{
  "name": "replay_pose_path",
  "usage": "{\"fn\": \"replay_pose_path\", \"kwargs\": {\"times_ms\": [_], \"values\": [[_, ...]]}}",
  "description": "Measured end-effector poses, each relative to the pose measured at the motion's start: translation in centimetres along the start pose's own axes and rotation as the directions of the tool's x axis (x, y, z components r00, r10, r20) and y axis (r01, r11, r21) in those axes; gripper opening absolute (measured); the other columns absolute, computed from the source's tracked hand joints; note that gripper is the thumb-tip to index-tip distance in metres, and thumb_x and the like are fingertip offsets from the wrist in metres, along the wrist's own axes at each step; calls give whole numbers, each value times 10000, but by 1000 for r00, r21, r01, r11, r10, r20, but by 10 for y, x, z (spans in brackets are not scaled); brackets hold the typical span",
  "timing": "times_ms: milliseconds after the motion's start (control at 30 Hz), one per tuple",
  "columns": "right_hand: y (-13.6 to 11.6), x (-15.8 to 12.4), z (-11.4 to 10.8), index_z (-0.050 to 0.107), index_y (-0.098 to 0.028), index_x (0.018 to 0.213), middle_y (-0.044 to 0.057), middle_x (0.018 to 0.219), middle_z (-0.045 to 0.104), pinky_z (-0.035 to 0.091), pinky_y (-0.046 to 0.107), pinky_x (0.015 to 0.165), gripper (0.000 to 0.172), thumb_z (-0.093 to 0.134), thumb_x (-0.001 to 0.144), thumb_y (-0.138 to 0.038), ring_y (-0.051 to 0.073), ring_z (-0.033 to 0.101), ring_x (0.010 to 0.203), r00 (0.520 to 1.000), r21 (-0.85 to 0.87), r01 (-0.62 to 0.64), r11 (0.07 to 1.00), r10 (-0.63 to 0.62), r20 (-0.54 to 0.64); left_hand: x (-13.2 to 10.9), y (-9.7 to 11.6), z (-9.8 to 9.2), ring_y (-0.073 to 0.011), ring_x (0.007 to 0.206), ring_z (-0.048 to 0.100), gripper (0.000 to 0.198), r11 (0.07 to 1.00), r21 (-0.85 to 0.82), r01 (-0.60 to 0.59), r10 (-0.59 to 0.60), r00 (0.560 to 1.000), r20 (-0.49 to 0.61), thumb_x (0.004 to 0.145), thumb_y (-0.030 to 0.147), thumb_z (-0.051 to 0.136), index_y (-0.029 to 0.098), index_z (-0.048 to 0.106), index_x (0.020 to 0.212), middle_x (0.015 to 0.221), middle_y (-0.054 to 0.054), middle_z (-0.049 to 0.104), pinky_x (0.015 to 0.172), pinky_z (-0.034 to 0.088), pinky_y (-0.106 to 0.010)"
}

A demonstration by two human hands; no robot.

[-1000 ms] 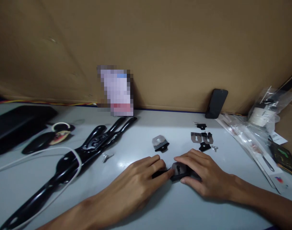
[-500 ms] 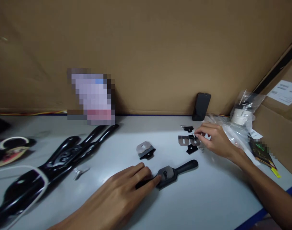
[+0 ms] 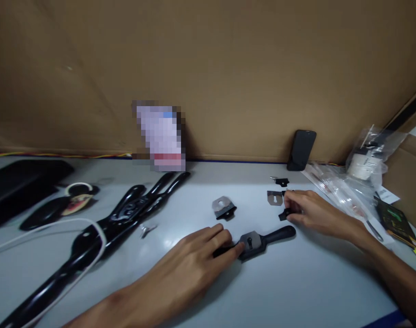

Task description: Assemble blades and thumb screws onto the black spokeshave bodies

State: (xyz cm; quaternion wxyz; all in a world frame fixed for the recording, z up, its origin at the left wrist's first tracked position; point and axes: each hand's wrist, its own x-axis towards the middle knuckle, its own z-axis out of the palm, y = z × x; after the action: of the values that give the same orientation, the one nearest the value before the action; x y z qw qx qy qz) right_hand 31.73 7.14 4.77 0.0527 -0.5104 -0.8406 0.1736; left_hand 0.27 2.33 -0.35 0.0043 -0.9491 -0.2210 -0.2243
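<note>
My left hand [image 3: 204,255] is closed round the near handle of a black spokeshave [image 3: 252,243] lying on the table, its grey blade showing flat on the body. My right hand [image 3: 305,207] is at the right among small parts, fingertips pinched at a black lever cap [image 3: 283,214]. Beside those fingers lies a grey slotted blade [image 3: 274,197]. Farther back rests another black cap [image 3: 282,182] with a small screw [image 3: 273,178]. Between the hands and the back wall sits a loose blade [image 3: 221,203] with a black cap [image 3: 226,213] against it.
Several glossy black spokeshave-like bodies [image 3: 126,214] lie at left, crossed by a white cable [image 3: 98,232], with silver screws [image 3: 147,230] nearby. A phone [image 3: 301,150] leans on the cardboard wall [image 3: 235,82]. Plastic bags [image 3: 337,187] and a dark packet [image 3: 397,221] are at right.
My right hand has moved from the slotted blades nearer to the black cap in front. The view has shifted left; my left hand keeps hold of the spokeshave.
</note>
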Motion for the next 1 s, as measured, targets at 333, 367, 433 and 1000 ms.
{"fn": "replay_pose_path", "kwargs": {"times_ms": [333, 367, 433, 1000], "values": [[-37, -1, 26, 668, -217, 858, -9, 791, 686, 538, 312, 694, 70, 717, 835, -260, 169, 658, 731, 980, 696, 54, 716, 95, -174, -2, 1, -1, -244, 825, 642, 494, 999, 36, 4, -5, 999, 43, 853, -48, 467, 152, 601, 1284, 977, -68, 679, 703, 594, -368], [-40, -3, 29, 700, -217, 895, 2, 814, 699, 548, 318, 703, 64, 712, 847, -259, 176, 667, 757, 977, 693, 66, 718, 94, -191, -2, 1, -1, -248, 833, 642, 485, 999, 38, 5, -7, 999, 47, 842, -47, 471, 156, 608, 1262, 980, -70, 680, 709, 598, -372], [-44, -5, 34, 747, -227, 998, 17, 857, 711, 556, 330, 715, 139, 705, 865, -239, 189, 675, 804, 966, 660, 85, 747, 100, -238, -1, 1, -1, -254, 839, 643, 459, 999, 35, 9, -11, 998, 59, 825, -43, 489, 159, 622, 1214, 982, -73, 679, 706, 601, -377], [-61, -6, 46, 697, -212, 811, 32, 916, 741, 530, 364, 829, 97, 781, 848, -241, 206, 686, 896, 994, 785, -12, 619, 92, -58, -3, 0, 8, -248, 800, 656, 286, 998, 46, 37, -36, 999, -14, 948, 7, 468, 155, 584, 1164, 929, -68, 690, 671, 581, -358]]}}
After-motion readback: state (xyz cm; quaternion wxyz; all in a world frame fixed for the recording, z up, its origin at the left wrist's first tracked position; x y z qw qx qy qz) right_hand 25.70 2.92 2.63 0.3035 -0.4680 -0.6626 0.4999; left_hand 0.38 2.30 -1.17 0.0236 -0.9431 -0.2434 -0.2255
